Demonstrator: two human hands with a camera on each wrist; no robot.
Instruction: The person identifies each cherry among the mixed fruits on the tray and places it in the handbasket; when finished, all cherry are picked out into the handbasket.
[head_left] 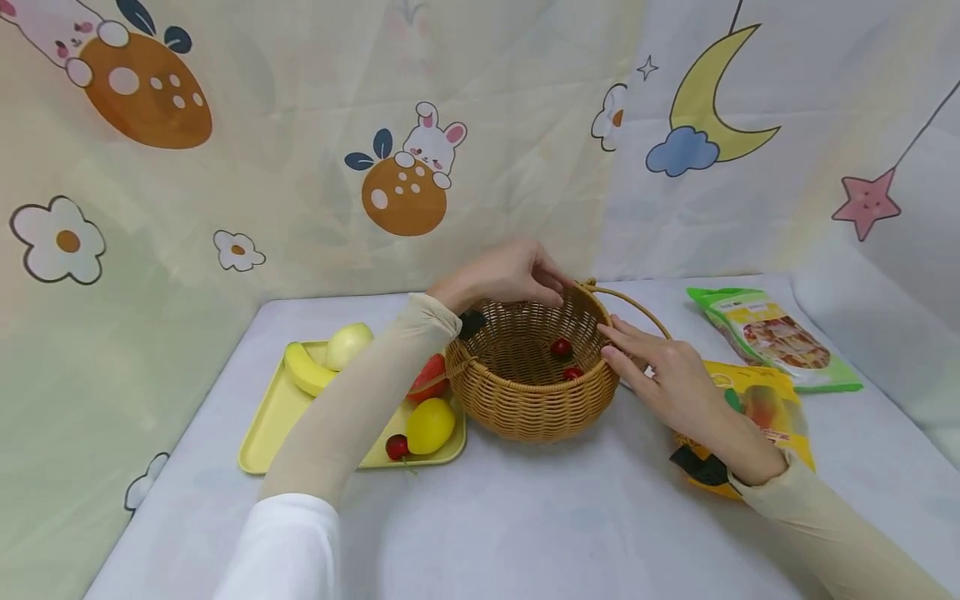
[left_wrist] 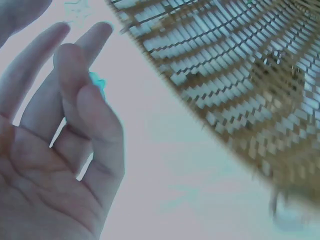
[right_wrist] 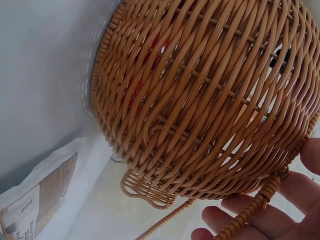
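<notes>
A brown wicker basket (head_left: 536,410) stands upright on the table with two red cherries (head_left: 561,347) in it. Its handle (head_left: 633,302) is swung down to the right. My left hand (head_left: 510,271) hovers over the basket's back rim; in the left wrist view its fingers are loosely bent and hold nothing, apart from the wickerwork. At the right rim, the fingers of my right hand (head_left: 663,375) touch the basket. In the right wrist view, those fingers lie behind the handle (right_wrist: 245,212), with the thumb (right_wrist: 311,155) near the rim.
Left of the basket, a yellow tray (head_left: 262,442) bears a banana (head_left: 306,371), a pale green fruit (head_left: 348,346), a lemon (head_left: 431,425), a cherry (head_left: 397,447) and a partly hidden red fruit (head_left: 431,379). A green bag (head_left: 787,337) and a yellow bag (head_left: 780,408) lie at the right.
</notes>
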